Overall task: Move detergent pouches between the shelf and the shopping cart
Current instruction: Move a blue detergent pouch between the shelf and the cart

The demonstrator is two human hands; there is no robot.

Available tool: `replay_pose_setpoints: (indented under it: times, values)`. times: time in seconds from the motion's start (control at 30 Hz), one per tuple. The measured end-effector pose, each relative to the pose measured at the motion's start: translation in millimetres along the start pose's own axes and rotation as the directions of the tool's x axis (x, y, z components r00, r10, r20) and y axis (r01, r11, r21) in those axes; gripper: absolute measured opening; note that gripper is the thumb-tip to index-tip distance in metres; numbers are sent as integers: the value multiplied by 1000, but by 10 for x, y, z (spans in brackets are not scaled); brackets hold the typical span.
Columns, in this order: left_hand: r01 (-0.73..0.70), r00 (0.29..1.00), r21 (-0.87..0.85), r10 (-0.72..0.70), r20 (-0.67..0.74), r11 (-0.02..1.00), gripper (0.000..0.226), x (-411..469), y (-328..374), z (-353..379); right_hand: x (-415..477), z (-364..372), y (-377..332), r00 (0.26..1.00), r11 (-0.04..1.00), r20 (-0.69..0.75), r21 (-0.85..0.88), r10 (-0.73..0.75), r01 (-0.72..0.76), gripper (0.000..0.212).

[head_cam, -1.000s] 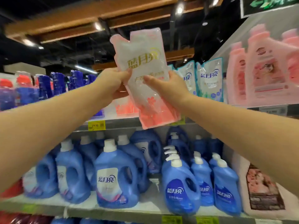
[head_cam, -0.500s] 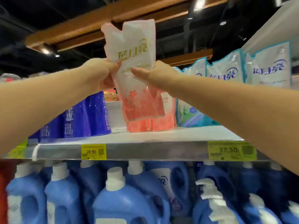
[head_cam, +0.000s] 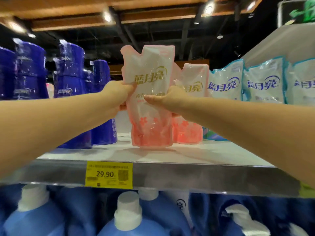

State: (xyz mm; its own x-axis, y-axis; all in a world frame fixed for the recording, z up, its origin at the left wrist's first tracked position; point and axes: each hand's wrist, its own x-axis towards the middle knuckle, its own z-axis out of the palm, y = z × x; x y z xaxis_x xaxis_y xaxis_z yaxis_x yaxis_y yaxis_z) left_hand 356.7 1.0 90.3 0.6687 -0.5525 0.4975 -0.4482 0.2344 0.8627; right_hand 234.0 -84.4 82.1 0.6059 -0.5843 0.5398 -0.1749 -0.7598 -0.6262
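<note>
Both arms extend forward and slightly upward, forearms converging at the upper shelf level.

Left hand [head_cam: 117,94]: clamped on the left edge of the pink and white plastic detergent pouch [head_cam: 150,120], thumb on the printed front, fingers wrapped behind.

Right hand [head_cam: 168,99]: clamped on the right edge of the same pouch, thumb laid across the front at mid-height, fingers hidden behind it.

The hands are set apart by the pouch's width. The pouch is upright, its notched top uppermost and its bottom edge at the white shelf board with a metal front rail [head_cam: 187,176]; contact with the board cannot be confirmed.

Just behind and to the right stands a second pink and white pouch [head_cam: 192,79], then a row of white and light-blue pouches [head_cam: 226,82]. To the left stand dark blue plastic bottles [head_cam: 71,82].

A yellow price label [head_cam: 109,174] reading 29.90 is fixed on the rail. Below it are blue jugs with white caps [head_cam: 127,215]. Overhead run wooden ceiling beams with spotlights [head_cam: 107,16].
</note>
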Motion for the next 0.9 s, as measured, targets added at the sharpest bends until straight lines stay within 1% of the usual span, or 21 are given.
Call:
replay_pose_setpoints:
  times: [0.07,0.2,0.37,0.47,0.6,0.77,0.9]
  values:
    - [9,999,-22,-8,35,1000,34,29,-65,29,17,56,56,1000,1000,-9,-10,27,-27,54]
    - [4,999,-31,-3,40,1000,35,92,-127,51,63,103,94,997,997,-25,31,69,-68,53]
    - [9,997,-37,-6,81,999,33,159,-170,75,145,165,92,983,985,-52,21,175,-174,67]
    - [22,996,-45,-18,90,999,34,203,-190,64,165,188,73,979,980,-52,35,199,-197,65]
    - [25,994,-40,-20,104,999,36,242,-218,44,163,207,74,981,983,-72,45,179,-176,59]
    - [26,991,-52,-19,132,998,37,264,-216,16,147,226,73,977,974,-55,108,205,-198,52]
    - [33,988,-19,-30,151,999,38,251,-202,-13,114,232,62,973,964,-50,158,225,-215,63]
